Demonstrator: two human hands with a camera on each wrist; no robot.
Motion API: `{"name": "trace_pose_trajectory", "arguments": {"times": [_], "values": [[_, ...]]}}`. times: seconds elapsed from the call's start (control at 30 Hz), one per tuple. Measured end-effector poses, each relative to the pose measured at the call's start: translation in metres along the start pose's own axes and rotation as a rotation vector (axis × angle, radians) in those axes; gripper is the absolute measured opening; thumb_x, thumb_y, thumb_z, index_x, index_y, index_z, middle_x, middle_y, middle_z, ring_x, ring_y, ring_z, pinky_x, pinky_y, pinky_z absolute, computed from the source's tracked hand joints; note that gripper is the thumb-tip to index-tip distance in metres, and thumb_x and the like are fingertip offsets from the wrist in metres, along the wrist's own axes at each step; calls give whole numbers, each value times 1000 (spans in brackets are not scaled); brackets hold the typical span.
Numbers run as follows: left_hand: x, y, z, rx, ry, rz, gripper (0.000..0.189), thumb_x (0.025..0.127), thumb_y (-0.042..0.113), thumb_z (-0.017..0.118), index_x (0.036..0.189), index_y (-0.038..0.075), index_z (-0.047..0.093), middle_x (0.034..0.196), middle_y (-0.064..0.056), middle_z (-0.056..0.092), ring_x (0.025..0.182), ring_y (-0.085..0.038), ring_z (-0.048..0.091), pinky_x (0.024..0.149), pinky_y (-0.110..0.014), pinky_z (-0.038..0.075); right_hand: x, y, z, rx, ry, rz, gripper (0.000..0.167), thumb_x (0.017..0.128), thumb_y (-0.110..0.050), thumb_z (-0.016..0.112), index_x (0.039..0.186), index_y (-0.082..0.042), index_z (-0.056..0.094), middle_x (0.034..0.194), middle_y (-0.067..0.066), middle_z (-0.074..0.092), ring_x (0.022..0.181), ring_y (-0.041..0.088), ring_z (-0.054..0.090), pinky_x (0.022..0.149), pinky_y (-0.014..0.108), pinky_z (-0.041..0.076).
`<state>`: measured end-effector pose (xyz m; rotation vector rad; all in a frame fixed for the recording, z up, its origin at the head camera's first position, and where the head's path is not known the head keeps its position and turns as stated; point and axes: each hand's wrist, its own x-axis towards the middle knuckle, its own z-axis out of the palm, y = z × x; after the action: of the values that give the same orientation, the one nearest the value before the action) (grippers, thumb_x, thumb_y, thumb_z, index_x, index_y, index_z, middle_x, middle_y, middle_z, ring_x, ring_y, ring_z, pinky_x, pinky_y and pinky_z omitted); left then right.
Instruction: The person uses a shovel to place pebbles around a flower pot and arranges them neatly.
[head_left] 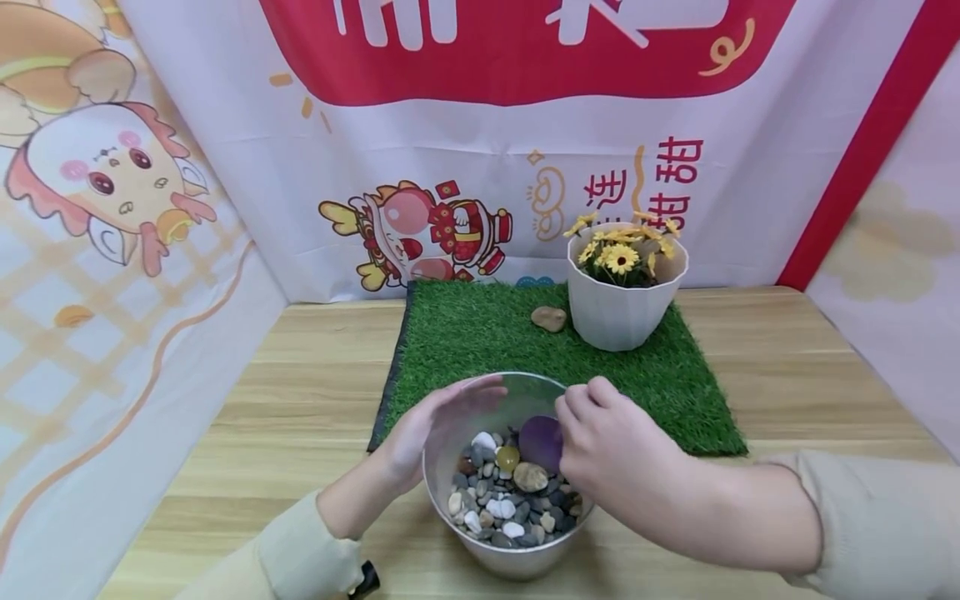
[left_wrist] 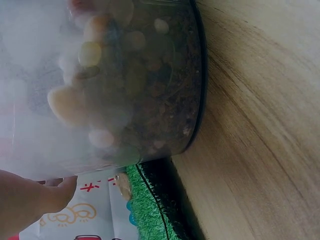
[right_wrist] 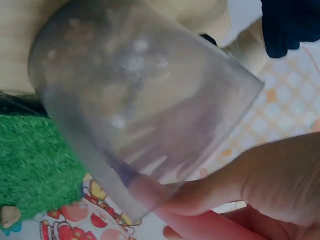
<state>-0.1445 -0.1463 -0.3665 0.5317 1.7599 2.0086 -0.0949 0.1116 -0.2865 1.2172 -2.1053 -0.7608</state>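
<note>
A translucent bucket [head_left: 513, 562] stands on the table, partly filled with grey, white and brown pebbles [head_left: 513, 528]. My left hand [head_left: 420, 429] rests along its left side, fingers straight and reaching to the far rim. In the right wrist view, that hand's spread fingers show through the bucket's wall [right_wrist: 195, 75]. At the right rim, my right hand [head_left: 622, 446] grips a small shovel with a pink handle [right_wrist: 200, 225]. Its rounded purple blade [head_left: 540, 442] dips inside the bucket, close over the pebbles. A yellow stone [head_left: 507, 458] and a larger speckled stone [head_left: 531, 477] lie beside the blade.
Behind the bucket, a green artificial turf mat [head_left: 487, 333] lies on the wooden table [head_left: 322, 367]. On it stand a white pot [head_left: 622, 312] of yellow flowers [head_left: 621, 258] and a brown stone [head_left: 549, 318]. Printed cloth [head_left: 465, 133] hangs at the back and sides.
</note>
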Motion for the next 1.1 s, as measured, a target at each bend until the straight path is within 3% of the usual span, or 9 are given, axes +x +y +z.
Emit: {"name": "trace_pose_trajectory", "arguments": {"times": [0.07, 0.2, 0.3, 0.67, 0.8, 1.1], "values": [[1, 0, 0, -3, -6, 5, 58, 112, 33, 22, 156, -3, 35, 155, -22, 44, 146, -37, 38, 123, -51, 21, 2, 5, 2, 59, -58, 0, 23, 77, -27, 84, 69, -10, 71, 75, 6, 57, 71, 22, 47, 67, 35, 41], [2, 0, 0, -3, -13, 9, 58, 112, 33, 22, 155, -4, 35, 155, -23, 45, 146, -37, 38, 123, -51, 21, 6, 17, 6, 176, -160, -5, 18, 73, -27, 89, 72, -16, 74, 79, 3, 62, 74, 20, 52, 66, 33, 43], [3, 1, -1, -1, -12, 6, 58, 112, 33, 22, 155, -4, 35, 155, -22, 44, 146, -36, 37, 123, -51, 21, 9, 24, 8, 252, -179, -6, 17, 69, -22, 90, 71, -19, 73, 80, 2, 64, 74, 20, 55, 64, 32, 43], [3, 4, 0, 5, -14, 2, 57, 112, 32, 22, 155, -3, 36, 155, -20, 46, 145, -35, 40, 122, -49, 24, 19, 28, 15, 420, -159, -60, 21, 68, -19, 91, 84, -29, 81, 75, -3, 61, 69, 15, 54, 58, 28, 39], [1, 3, 0, -5, -7, 2, 58, 112, 32, 22, 155, -3, 36, 155, -21, 46, 145, -36, 39, 122, -51, 23, 18, 30, 18, 474, -148, -70, 23, 69, -14, 88, 82, -32, 80, 72, -6, 59, 65, 13, 51, 56, 26, 37], [0, 1, 1, -32, -13, -9, 57, 112, 31, 21, 156, -3, 35, 155, -20, 45, 146, -34, 39, 122, -51, 23, 14, 30, 25, 599, -102, -51, 5, 85, -29, 82, 89, -32, 82, 72, -11, 58, 64, 8, 50, 54, 24, 33]]}}
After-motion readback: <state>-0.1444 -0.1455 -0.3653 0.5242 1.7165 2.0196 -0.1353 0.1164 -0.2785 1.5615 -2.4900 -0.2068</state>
